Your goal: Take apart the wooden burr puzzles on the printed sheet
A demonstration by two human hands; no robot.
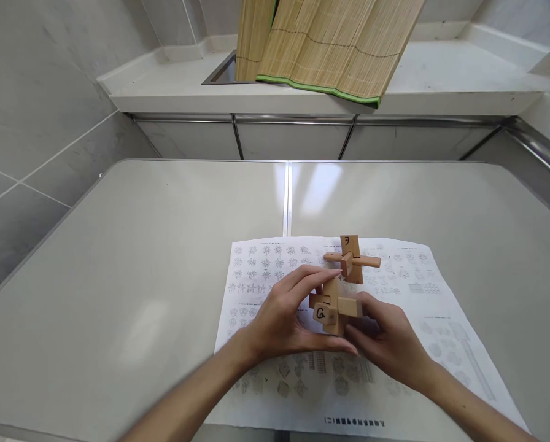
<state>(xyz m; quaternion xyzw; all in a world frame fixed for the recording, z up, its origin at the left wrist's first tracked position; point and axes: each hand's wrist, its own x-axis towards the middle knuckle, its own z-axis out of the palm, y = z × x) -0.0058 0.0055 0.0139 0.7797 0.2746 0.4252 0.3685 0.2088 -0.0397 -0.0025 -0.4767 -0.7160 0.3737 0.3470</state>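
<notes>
A wooden burr puzzle marked "G" (pixel 331 307) stands on a printed instruction sheet (pixel 441 344). My left hand (pixel 282 319) cups its left side, fingers curled over the top and thumb underneath. From the right, my right hand (pixel 385 341) grips one of the protruding bars. A second wooden burr puzzle marked "3" (pixel 351 259) rests on the sheet just behind, touched by neither hand.
The sheet lies on a grey two-leaf table (pixel 141 264) with a seam down the middle. Behind it runs a white counter (pixel 441 80) with a sink edge and rolled bamboo mats (pixel 330 43) leaning over it. Tiled floor lies to the left.
</notes>
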